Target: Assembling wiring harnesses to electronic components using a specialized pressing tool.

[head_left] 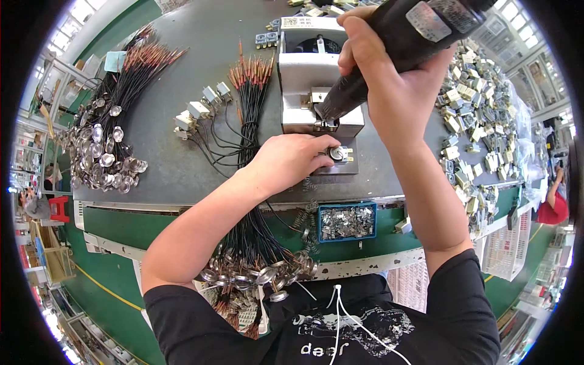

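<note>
- The right hand (389, 73) is wrapped tight round a black power driver (395, 42), held tilted, its tip down on the grey jig (310, 73).
- The left hand (292, 159) is curled, fingers pinching a small round metal part (336, 153) against the jig's low front step.
- The jig stands on the grey surface (182, 79), between the two hands.
- Just left of the jig lies a bundle of black wires (249, 103) with copper-coloured ends; some lead to small white blocks (198, 112).
- Far left sits a larger heap of wires with round metal discs (103, 152).
- To the right is a pile of small pale parts (474, 115).
- Below the surface edge hangs a blue tray (347, 221) of metal clips, with springs (307, 213) beside it.
- More wired discs (255, 274) rest by the person's lap.
</note>
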A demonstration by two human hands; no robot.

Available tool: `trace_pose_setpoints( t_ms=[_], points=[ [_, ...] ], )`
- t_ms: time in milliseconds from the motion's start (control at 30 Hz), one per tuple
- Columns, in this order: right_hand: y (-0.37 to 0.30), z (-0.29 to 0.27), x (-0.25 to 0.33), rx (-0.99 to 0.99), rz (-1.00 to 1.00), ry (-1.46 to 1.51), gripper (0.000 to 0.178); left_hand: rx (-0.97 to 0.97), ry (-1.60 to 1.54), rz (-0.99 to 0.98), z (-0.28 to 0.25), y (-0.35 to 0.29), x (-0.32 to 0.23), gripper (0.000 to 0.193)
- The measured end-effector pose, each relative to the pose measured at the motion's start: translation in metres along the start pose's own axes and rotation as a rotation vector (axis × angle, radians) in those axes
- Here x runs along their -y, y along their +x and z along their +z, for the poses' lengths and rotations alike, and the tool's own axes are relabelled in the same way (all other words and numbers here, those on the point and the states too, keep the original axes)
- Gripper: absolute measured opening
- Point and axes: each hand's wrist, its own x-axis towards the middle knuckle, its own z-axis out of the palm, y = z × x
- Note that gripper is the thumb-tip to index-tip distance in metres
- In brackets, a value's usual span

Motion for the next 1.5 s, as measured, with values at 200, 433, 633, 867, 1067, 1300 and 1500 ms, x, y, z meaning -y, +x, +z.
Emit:
trace_pose_setpoints(
  t_ms=[200,433,633,867,1067,1300,1500],
  points=[
    [0.041,0.005,-0.049,0.306,-0.826,0.536,0.016,0.032,0.004,-0.004,-0.002,0.007,-0.008,0.037],
    [-0.004,0.015,-0.011,-0.132,-0.122,0.168,0.033,0.015,0.025,0.010,0.000,0.003,-0.002,0.039],
    [0.032,-0.017,-0.004,0.589,0.220,0.068,0.063,-0.034,-0.002,0.031,0.001,0.000,0.001,0.038],
    [0.050,0.008,-0.071,0.440,-0.700,0.443,0.071,-0.011,0.010,-0.001,0.004,0.002,-0.001,0.038],
    [-0.003,-0.018,-0.006,0.178,-0.103,0.002,0.009,-0.030,-0.010,0.019,0.004,0.001,-0.001,0.036],
    [-0.019,-0.050,-0.007,0.196,-0.061,-0.045,0.009,-0.017,0.004,0.048,-0.003,0.005,-0.001,0.031],
    [-0.023,-0.054,-0.014,0.160,-0.061,-0.005,0.008,0.039,0.031,0.016,-0.004,0.005,-0.004,0.033]
  ],
)
